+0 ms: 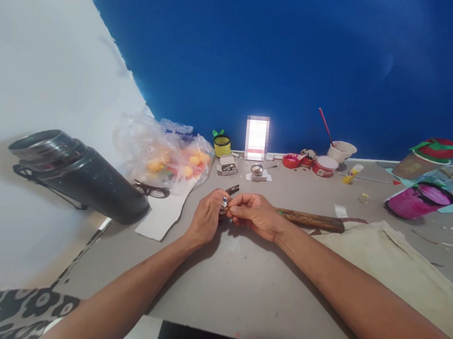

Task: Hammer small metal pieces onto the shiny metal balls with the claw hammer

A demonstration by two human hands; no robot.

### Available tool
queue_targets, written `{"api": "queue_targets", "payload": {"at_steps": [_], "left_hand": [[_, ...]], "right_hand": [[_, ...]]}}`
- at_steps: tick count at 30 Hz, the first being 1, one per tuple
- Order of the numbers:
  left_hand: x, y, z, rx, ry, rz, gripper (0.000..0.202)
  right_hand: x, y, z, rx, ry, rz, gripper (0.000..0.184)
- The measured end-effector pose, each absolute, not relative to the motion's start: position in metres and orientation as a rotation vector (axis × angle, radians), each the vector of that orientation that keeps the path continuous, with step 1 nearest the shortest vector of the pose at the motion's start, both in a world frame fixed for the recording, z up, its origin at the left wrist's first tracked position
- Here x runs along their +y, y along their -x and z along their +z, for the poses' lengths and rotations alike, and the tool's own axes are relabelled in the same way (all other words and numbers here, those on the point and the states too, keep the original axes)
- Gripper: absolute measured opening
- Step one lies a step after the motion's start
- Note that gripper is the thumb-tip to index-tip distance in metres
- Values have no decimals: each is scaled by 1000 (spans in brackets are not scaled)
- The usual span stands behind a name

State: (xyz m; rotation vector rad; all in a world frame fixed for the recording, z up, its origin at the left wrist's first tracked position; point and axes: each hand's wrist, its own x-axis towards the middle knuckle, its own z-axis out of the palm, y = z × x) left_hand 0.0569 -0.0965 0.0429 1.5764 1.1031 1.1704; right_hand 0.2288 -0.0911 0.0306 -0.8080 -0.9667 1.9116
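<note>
- Silver round piece [224, 206], shiny, at mid-table in the left hand, above the table.
- Dark flask [96, 180], tilted, far left; black glasses [158, 192] beside it, at white paper [163, 219].
- Clear plastic bag [146, 137], orange, yellow and red items inside.
- Left hand [207, 217]: fingers closed around silver round piece, thumb on top.
- Yellow cup [222, 147], small box [228, 173] of silver bits behind hands.
- Dark flat item [233, 189] just beyond the fingertips; contact unclear.
- Right hand [260, 214]: narrow, thumb and index drawn together at the piece's right edge; can't tell if anything small is between them.
- Second silver item [257, 168] on white packaging, lit screen [256, 138] behind, pixelated.
- Wooden stick [316, 221] right of right hand, end near beige cloth [391, 271].
- Back right: red-and-white tub [324, 167], white cup [343, 150] with red stick, yellow glue stick [352, 174].
- Far right: pink jar [416, 202], on its side.
</note>
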Motion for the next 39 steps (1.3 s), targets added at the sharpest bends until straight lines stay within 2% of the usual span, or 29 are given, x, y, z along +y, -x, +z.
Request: {"api": "queue_targets", "payload": {"at_steps": [14,18,21,23,26,29,32,35,39], "left_hand": [[-98,-61,42,1117,-1514,1246,34],[-97,-61,42,1151,-1575,1237,41],[-95,-60,41,1189,-1518,1160,52],[-92,-60,40,1166,-1394,1143,56],[-85,-56,39,1064,-1162,1153,59],[-73,-50,40,1019,-975,1206,56],[-62,-42,40,1045,-880,1276,47],[-56,-37,40,1078,-862,1292,43],[-54,-36,40,1114,-842,1290,52]], "right_hand": [[-91,-217,29,-960,808,1810,52],[-91,-217,30,-990,837,1798,53],[-89,-223,31,-1132,861,1741,44],[-88,-230,35,-1334,963,1585,32],[-89,-237,42,-1719,1271,1115,19],[-93,-239,47,-2093,1471,619,18],[-95,-240,47,-2359,1537,263,25],[-91,-245,41,-2494,1628,141,32],[-87,-249,36,-2541,1673,134,26]]}}
